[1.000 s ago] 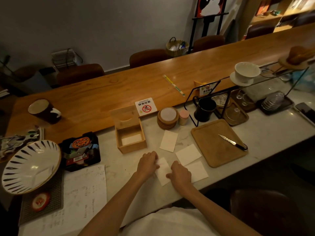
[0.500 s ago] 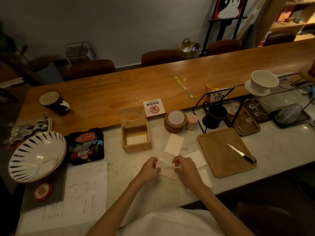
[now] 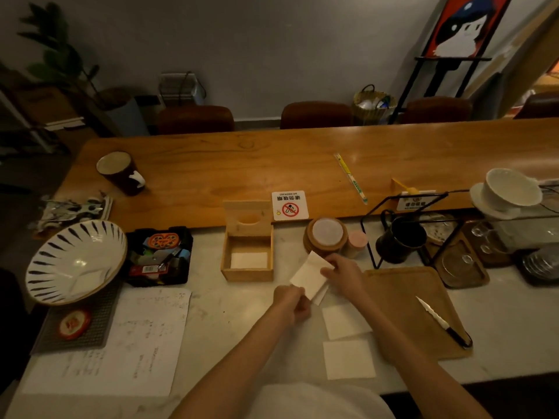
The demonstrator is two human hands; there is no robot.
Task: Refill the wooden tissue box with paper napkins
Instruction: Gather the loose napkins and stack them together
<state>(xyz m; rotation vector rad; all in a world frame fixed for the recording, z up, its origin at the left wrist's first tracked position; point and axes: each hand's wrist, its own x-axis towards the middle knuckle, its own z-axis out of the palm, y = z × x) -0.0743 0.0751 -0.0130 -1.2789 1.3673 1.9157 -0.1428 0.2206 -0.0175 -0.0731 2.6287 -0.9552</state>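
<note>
While both hands hold one white square paper napkin [image 3: 308, 278] just above the pale marble worktop [image 3: 499, 322], the step in hand appears to be carrying a folded napkin toward the box. The left hand [image 3: 292, 303] is closed, pinching the napkin's near corner; the right hand [image 3: 343, 273] grips its far edge between fingers and thumb. Just to the left of the napkin stands the light wooden tissue box [image 3: 247, 258], rectangular, its slotted lid [image 3: 247, 219] tipped upright at the back, the interior open and nearly empty, with a single white napkin [image 3: 248, 260] lying flat on the bottom. Two further white napkins [image 3: 344, 322] lie flat on the worktop near the person, beside a brown wooden tray [image 3: 402, 300] bearing a small knife [image 3: 438, 322]. The next move probably calls for shifting the held napkin leftward over the opening, squaring it with the box walls and lowering it flat onto the one inside.
</note>
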